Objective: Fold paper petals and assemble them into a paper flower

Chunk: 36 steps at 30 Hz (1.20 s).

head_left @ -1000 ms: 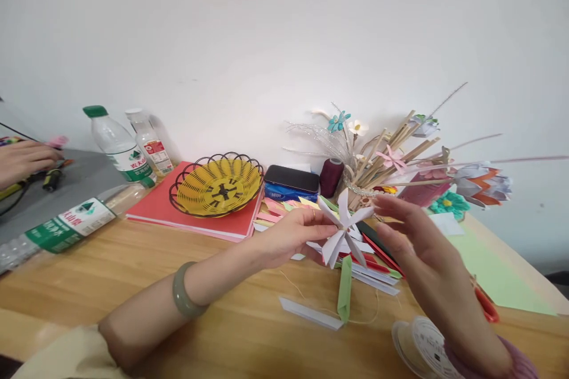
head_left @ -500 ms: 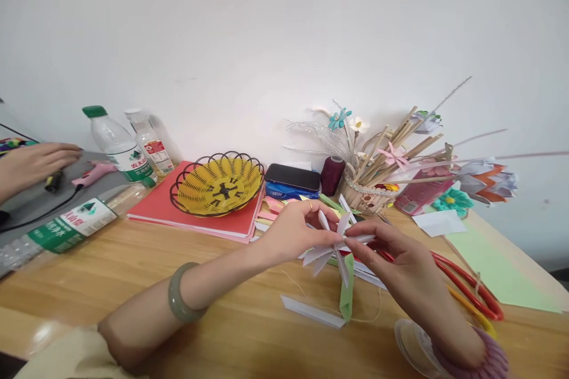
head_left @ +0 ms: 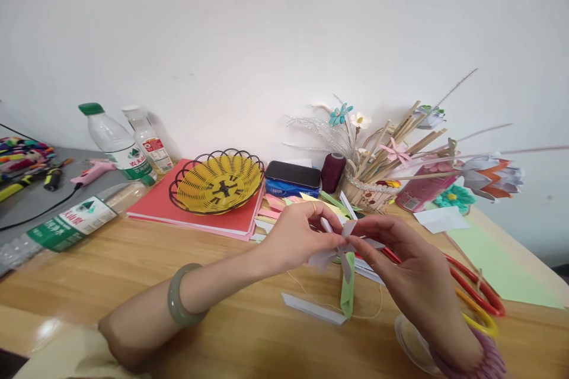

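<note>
no wording is legible; the labels on the water bottles (head_left: 116, 145) are too small to read.

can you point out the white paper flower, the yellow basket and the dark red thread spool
white paper flower (head_left: 323, 257): head view, on its lower left petal, below the fingers.
yellow basket (head_left: 217, 182): head view, on its woven yellow inside.
dark red thread spool (head_left: 333, 173): head view, on its wound side.
</note>
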Tool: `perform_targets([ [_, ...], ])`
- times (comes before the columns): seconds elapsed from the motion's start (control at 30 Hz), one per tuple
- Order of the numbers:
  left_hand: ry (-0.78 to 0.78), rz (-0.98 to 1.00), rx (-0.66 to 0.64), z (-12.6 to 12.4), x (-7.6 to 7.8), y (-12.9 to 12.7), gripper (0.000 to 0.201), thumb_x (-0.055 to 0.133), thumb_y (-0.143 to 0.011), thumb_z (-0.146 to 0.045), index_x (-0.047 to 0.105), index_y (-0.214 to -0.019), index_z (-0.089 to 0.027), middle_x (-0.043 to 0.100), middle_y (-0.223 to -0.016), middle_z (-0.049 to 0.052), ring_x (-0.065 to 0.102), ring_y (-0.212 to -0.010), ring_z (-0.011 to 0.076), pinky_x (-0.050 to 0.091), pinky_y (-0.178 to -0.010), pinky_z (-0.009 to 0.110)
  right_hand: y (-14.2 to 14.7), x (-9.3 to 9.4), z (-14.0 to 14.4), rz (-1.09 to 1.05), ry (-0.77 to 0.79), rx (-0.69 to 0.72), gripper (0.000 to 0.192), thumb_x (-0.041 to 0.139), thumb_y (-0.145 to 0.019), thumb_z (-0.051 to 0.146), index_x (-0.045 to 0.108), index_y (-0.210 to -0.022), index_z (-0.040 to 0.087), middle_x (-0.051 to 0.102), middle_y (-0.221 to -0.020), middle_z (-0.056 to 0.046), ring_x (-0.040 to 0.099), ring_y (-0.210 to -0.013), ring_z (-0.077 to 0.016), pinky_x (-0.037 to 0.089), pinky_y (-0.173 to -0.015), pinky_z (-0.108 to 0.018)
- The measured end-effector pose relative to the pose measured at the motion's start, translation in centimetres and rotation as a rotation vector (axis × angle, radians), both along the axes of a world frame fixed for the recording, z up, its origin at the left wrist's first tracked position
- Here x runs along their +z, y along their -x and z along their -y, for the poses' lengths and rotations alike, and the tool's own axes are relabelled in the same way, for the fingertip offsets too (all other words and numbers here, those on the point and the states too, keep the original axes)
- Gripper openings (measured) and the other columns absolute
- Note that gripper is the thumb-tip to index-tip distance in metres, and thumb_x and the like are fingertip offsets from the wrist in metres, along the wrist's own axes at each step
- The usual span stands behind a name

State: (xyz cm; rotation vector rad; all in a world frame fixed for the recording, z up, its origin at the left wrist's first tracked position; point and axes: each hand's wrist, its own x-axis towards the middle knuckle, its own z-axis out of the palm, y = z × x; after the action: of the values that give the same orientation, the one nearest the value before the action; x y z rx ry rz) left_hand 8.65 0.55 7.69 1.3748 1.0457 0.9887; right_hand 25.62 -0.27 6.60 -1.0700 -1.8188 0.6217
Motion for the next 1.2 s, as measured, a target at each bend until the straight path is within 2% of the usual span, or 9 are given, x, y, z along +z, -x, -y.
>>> perform_targets([
  [0.23, -0.067, 0.051, -0.014, 0.14, -0.34, -0.03, 0.02, 0.067, -0.064, -0.019, 0.057, -0.081, -0.017, 0.058, -0.073, -0.002, 0.052, -0.06, 0.0078, 0.041, -0.054, 0.02, 0.04, -0.17, -0.03, 0.038, 0.002, -0.033, 0.016, 0.062, -0.077, 0.035, 0.062, -0.087, 0.022, 0.066, -0.081, -0.002, 0.062, -0.072, -0.0156, 0.053, -0.067, -0.029],
  [0.43, -0.084, -0.02, 0.0, 0.36, -0.24, -0.04, 0.017, 0.067, -0.064, -0.022, 0.056, -0.076, -0.017, 0.058, -0.077, -0.001, 0.053, -0.066, 0.0096, 0.042, -0.057, 0.021, -0.02, 0.21, -0.2, -0.003, 0.118, 0.057, 0.016, 0.062, -0.077, 0.035, 0.058, -0.083, 0.021, 0.062, -0.08, -0.002, 0.06, -0.072, -0.0148, 0.051, -0.064, -0.026],
  [0.6, -0.155, -0.069, -0.005, 0.43, -0.01, -0.06, 0.017, 0.066, -0.062, -0.02, 0.053, -0.072, -0.017, 0.054, -0.083, -0.001, 0.052, -0.07, 0.0098, 0.043, -0.061, 0.021, 0.07, 0.62, -0.13, -0.022, 0.092, 0.09, 0.014, 0.061, -0.077, 0.031, 0.052, -0.075, 0.022, 0.052, -0.078, 0.001, 0.054, -0.07, -0.012, 0.048, -0.059, -0.022],
  [0.97, -0.123, -0.105, -0.075, 0.46, 0.45, 0.26, 0.018, 0.066, -0.063, -0.021, 0.049, -0.068, -0.017, 0.052, -0.07, -0.004, 0.047, -0.06, 0.0067, 0.038, -0.055, 0.019, -0.33, 0.08, -0.04, 0.035, 0.106, 0.093, 0.015, 0.059, -0.079, 0.032, 0.047, -0.074, 0.023, 0.052, -0.077, 0.002, 0.05, -0.072, -0.0133, 0.043, -0.062, -0.026],
  [1.2, -0.143, -0.097, -0.037, 0.27, 0.42, 0.25, 0.015, 0.064, -0.061, -0.014, 0.051, -0.068, -0.016, 0.053, -0.071, -0.004, 0.048, -0.066, 0.0085, 0.039, -0.06, 0.02, -0.22, 0.09, -0.25, 0.019, 0.129, 0.093, 0.015, 0.06, -0.078, 0.034, 0.051, -0.078, 0.022, 0.053, -0.07, 0.003, 0.05, -0.064, -0.0117, 0.042, -0.057, -0.024],
])
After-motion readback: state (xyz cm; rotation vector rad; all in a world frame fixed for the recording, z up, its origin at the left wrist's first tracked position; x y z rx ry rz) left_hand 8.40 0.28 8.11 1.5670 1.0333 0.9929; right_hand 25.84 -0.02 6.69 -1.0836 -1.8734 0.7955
